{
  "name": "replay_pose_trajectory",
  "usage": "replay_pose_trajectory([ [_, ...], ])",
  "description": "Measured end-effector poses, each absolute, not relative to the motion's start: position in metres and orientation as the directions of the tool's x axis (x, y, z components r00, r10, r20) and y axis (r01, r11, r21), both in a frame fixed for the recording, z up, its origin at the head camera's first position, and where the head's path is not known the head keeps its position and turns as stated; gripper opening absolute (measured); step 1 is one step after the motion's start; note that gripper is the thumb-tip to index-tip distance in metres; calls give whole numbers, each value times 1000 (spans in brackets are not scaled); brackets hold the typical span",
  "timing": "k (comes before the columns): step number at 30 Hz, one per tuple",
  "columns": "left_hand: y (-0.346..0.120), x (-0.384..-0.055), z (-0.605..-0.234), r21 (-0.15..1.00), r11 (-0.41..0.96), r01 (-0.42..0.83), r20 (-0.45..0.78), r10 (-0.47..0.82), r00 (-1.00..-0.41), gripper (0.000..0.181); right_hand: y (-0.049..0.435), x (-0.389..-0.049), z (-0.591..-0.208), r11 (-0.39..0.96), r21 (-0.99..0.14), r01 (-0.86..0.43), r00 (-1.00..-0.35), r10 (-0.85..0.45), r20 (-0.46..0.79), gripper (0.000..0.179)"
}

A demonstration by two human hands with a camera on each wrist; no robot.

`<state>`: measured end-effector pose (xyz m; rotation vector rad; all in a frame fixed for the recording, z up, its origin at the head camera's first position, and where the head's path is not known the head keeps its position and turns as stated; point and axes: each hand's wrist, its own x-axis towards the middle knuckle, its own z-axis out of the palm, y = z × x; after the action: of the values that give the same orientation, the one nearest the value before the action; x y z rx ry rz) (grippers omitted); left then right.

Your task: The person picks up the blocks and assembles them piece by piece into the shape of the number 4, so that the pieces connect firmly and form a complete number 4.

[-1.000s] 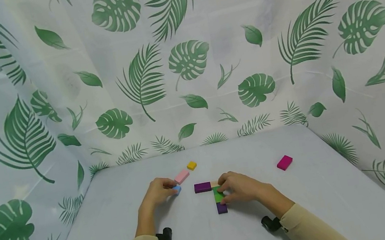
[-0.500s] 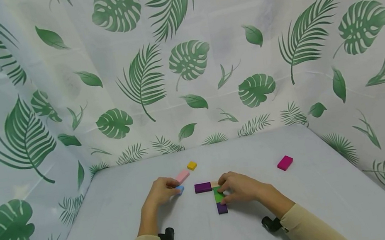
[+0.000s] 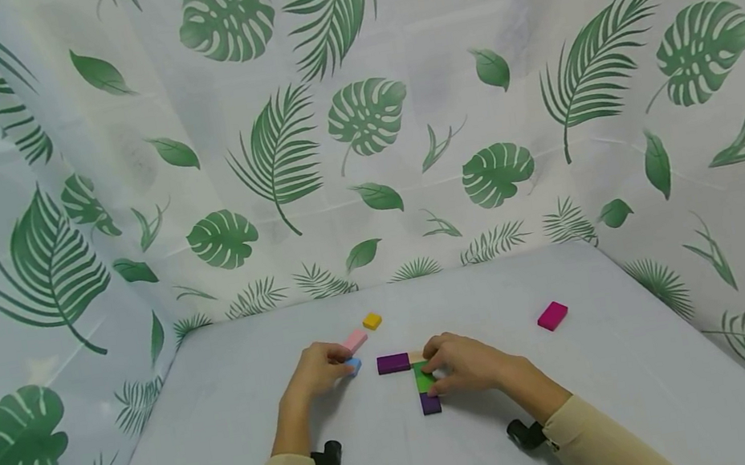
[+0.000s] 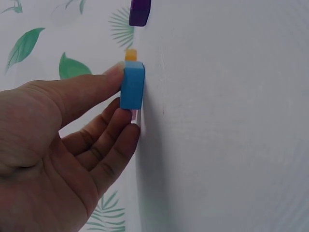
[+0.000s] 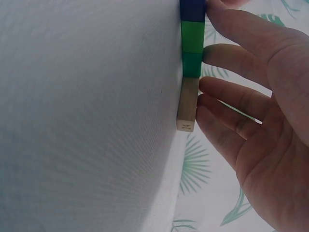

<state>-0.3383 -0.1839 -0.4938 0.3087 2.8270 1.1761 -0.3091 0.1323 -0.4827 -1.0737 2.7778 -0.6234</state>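
Observation:
My left hand (image 3: 314, 372) pinches a small blue block (image 4: 132, 87) between thumb and fingers, close over the table left of the other blocks. My right hand (image 3: 470, 363) rests its fingertips along a joined row of blocks: a dark purple one (image 3: 431, 404) nearest me, a green one (image 3: 423, 379), a teal one (image 5: 192, 65) and a plain wooden one (image 5: 187, 104). Those fingers are loosely bent and partly cover the row in the head view. A purple block (image 3: 393, 363) lies crosswise at the far end, beside the wooden one.
Past my left fingers lies a pink block (image 3: 357, 339), with a yellow block (image 3: 372, 321) farther back. A magenta block (image 3: 552, 316) sits apart on the right of the white table (image 3: 231, 450). Leaf-patterned cloth (image 3: 379, 182) walls the back and sides.
The left hand has shifted slightly to the right with the blue block, nearer the purple block, and now covers more of the pink one. My right hand stays put.

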Motion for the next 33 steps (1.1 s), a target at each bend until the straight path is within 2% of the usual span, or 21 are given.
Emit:
replay_pose_trajectory([
  [33, -166, -336, -495, 710, 677, 192, 49, 224, -973, 23, 132, -310, -482, 670, -399, -626, -745, -664, 55, 45],
])
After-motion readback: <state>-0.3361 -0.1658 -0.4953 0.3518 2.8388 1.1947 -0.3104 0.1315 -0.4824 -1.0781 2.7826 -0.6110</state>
